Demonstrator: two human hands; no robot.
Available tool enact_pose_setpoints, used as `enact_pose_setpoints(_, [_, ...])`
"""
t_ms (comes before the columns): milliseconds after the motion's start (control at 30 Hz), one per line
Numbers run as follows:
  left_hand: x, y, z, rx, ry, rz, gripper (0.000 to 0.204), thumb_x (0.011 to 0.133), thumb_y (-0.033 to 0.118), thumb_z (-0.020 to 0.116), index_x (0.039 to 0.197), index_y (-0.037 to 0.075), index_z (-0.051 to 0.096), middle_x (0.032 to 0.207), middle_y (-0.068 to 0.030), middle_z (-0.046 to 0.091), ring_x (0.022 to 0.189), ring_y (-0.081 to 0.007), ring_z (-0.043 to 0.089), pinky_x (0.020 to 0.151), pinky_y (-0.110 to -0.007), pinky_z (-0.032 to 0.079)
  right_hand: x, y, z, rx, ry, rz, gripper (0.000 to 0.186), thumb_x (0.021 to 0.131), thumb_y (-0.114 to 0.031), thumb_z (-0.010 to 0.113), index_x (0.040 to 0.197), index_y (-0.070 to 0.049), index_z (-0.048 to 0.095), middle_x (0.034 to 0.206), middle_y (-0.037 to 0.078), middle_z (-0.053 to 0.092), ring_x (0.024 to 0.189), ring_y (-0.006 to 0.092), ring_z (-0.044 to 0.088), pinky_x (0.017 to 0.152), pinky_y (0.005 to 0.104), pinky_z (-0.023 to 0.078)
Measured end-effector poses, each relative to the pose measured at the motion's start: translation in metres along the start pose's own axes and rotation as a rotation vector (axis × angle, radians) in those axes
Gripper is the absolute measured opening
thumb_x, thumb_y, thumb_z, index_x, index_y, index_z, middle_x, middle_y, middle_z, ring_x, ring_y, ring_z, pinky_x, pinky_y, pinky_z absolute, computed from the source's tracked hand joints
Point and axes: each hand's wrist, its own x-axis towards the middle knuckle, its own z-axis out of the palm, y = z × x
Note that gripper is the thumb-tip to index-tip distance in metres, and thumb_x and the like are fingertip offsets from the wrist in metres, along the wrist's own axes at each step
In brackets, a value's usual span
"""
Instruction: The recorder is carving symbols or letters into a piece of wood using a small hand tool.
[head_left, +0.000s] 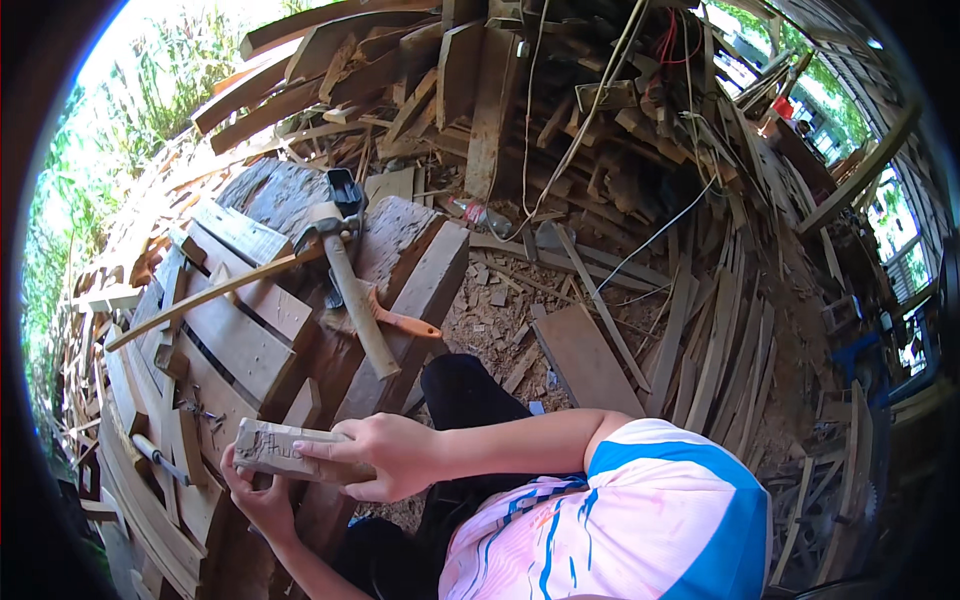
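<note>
A short, rough wooden block (282, 447) is held between my two hands, low over the plank-topped work surface. My right hand (388, 456) wraps its right end, with a finger laid along the upper side. At the block's left end, the fingers and thumb of my left hand (262, 500) close around the lower edge. Farther off lies a hammer (358, 300) with a pale wooden handle pointing toward me. Beside it is a brush with an orange handle (408, 324). A chisel (160, 459) rests on boards left of my left hand.
Thick planks (250, 300) form the work surface, crossed by a thin wooden strip (210, 299). A black angular object (344, 190) sits beyond the hammer. Stacked lumber (470, 90) rises behind. On the chip-strewn ground lie a flat board (585, 360) and a plastic bottle (482, 215).
</note>
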Motion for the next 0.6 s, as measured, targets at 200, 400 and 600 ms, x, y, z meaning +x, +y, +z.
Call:
enact_pose_setpoints(200, [0.000,0.005,0.000,-0.005,-0.034,-0.051,0.067,0.079,-0.002,0.083,0.139,0.001,0.053,0.106,-0.0133,0.078,0.104,-0.0183,0.073,0.095,-0.032,0.055,0.001,0.000,0.000,-0.036,-0.090,0.074,0.085,0.086,-0.025,0.078,0.164,-0.020,0.045,0.101,0.023,0.066,0.087,0.0430,0.070,0.084,0.0483,0.057])
enact_pose_setpoints(400, [0.000,0.001,-0.001,0.117,-0.046,0.018,0.047,0.085,0.001,0.081,0.128,0.001,0.062,0.093,-0.0069,0.075,0.089,-0.0141,0.069,0.087,-0.030,0.053,-0.006,0.012,0.007,0.050,0.052,0.047,0.083,0.088,-0.028,0.077,0.164,-0.018,0.045,0.102,0.026,0.067,0.091,0.0438,0.071,0.088,0.0495,0.057])
enact_pose_setpoints(600, [0.004,-0.011,-0.001,0.230,-0.040,0.069,0.019,0.092,0.001,0.078,0.110,-0.002,0.073,0.094,-0.0068,0.073,0.087,-0.0144,0.066,0.086,-0.031,0.053,-0.012,0.028,0.001,-0.025,0.040,0.130,0.081,0.090,-0.029,0.076,0.164,-0.018,0.045,0.103,0.025,0.068,0.092,0.0424,0.071,0.089,0.0484,0.057])
